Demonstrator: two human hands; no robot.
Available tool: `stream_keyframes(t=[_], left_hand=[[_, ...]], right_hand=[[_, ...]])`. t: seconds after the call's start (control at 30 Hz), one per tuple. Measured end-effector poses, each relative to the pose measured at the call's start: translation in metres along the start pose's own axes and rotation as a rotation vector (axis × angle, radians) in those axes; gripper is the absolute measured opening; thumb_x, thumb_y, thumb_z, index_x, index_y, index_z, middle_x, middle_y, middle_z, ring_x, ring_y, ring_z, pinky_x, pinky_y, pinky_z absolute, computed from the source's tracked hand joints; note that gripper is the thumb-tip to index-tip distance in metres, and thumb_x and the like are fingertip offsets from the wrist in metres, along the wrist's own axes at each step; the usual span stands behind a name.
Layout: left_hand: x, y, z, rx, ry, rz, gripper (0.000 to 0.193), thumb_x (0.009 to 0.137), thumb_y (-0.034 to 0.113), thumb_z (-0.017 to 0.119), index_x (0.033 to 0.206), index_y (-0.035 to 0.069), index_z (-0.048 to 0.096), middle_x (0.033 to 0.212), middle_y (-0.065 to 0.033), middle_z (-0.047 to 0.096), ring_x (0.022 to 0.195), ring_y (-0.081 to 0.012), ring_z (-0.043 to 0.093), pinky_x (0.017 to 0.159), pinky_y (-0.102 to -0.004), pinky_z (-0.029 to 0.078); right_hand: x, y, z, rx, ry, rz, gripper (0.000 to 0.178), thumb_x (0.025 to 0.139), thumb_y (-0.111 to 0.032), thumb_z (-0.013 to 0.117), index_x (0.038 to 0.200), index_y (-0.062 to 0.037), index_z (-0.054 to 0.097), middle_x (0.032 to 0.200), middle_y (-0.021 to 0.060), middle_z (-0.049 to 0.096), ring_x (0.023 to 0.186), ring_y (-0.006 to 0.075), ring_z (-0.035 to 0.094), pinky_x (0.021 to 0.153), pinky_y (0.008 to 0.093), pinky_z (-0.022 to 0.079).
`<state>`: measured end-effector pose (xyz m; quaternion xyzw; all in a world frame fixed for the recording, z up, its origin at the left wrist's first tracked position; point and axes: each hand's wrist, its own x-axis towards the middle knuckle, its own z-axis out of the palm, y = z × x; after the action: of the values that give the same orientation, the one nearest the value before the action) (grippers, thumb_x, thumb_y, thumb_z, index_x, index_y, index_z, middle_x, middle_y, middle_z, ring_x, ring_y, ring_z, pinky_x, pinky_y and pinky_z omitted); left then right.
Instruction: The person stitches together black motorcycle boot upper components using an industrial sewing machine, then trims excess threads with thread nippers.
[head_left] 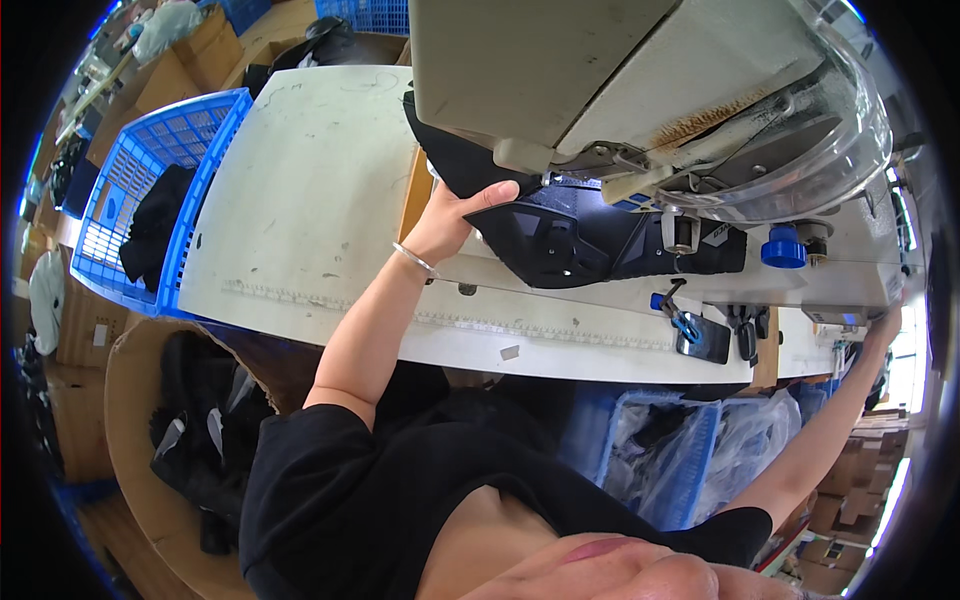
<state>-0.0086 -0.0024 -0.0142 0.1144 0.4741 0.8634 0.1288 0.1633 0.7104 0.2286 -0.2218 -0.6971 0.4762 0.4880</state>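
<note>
A black sewn piece with moulded panels [560, 245], perhaps a shoe upper, lies under the head of a big sewing machine [540, 75]. At its left end my left hand [447, 217] grips it, thumb on top and the other fingers mostly hidden beneath. Light from the machine falls on the middle of the piece, near the presser area. Far to the right, my right hand [884, 326] reaches to the machine's right end. The fingers of that hand are hidden there, so what they touch cannot be made out.
A blue basket [170, 215] holding black pieces stands at the table's left. On the white table [300, 180] lie a small dark device [703, 340] and a ruler strip. Below are a cardboard drum [130, 440] of black items and blue crates [690, 470] with plastic bags.
</note>
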Motion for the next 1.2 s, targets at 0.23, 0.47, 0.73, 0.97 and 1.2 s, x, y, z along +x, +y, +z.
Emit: stream_keyframes(t=[0.23,0.47,0.73,0.97,1.2], left_hand=[[0.001,0.001,0.004,-0.076,0.029,0.059,0.03,0.082,0.012,0.074,0.106,0.003,0.059,0.094,-0.0037,0.063,0.082,-0.0141,0.064,0.071,-0.0263,0.056],[-0.004,0.008,-0.008,0.197,0.031,0.055,0.041,0.084,0.017,0.073,0.117,0.001,0.053,0.104,-0.0046,0.059,0.099,-0.014,0.055,0.085,-0.027,0.046],[-0.013,0.049,-0.024,1.607,0.677,1.048,0.031,0.075,0.0,0.065,0.105,0.007,0.063,0.102,-0.0023,0.062,0.1,-0.0171,0.057,0.09,-0.0322,0.043],[-0.042,0.085,0.009,1.933,-0.071,1.15,0.039,0.071,0.009,0.059,0.11,0.015,0.066,0.078,-0.0018,0.046,0.071,-0.0176,0.047,0.06,-0.0291,0.04],[-0.058,0.053,0.04,1.69,0.04,0.978,0.049,0.066,-0.009,0.057,0.112,0.005,0.064,0.105,-0.0111,0.064,0.097,-0.0282,0.064,0.076,-0.0343,0.054]], right_hand=[[0.044,0.027,-0.037,-0.023,-0.124,0.084,0.047,0.096,-0.032,0.051,0.131,-0.0009,0.051,0.123,0.0089,0.058,0.114,0.0219,0.054,0.097,0.0338,0.04],[-0.036,-0.011,0.021,-0.128,0.142,-0.194,0.048,0.095,-0.031,0.053,0.127,0.0037,0.052,0.118,0.014,0.06,0.106,0.0233,0.057,0.091,0.0342,0.045],[-0.4,-0.003,0.22,-0.17,-0.234,-1.098,0.051,0.095,-0.044,0.044,0.119,0.0006,0.051,0.126,0.0192,0.048,0.118,0.0352,0.044,0.102,0.0508,0.031],[-0.348,0.027,0.37,-0.36,-0.395,-0.753,0.052,0.092,-0.026,0.051,0.134,0.0028,0.04,0.138,0.0249,0.035,0.129,0.0414,0.028,0.107,0.0507,0.018],[-0.349,0.003,0.381,-0.265,-0.428,-0.638,0.043,0.09,-0.021,0.054,0.125,0.0017,0.047,0.127,0.0228,0.044,0.118,0.0388,0.037,0.1,0.0475,0.026]])
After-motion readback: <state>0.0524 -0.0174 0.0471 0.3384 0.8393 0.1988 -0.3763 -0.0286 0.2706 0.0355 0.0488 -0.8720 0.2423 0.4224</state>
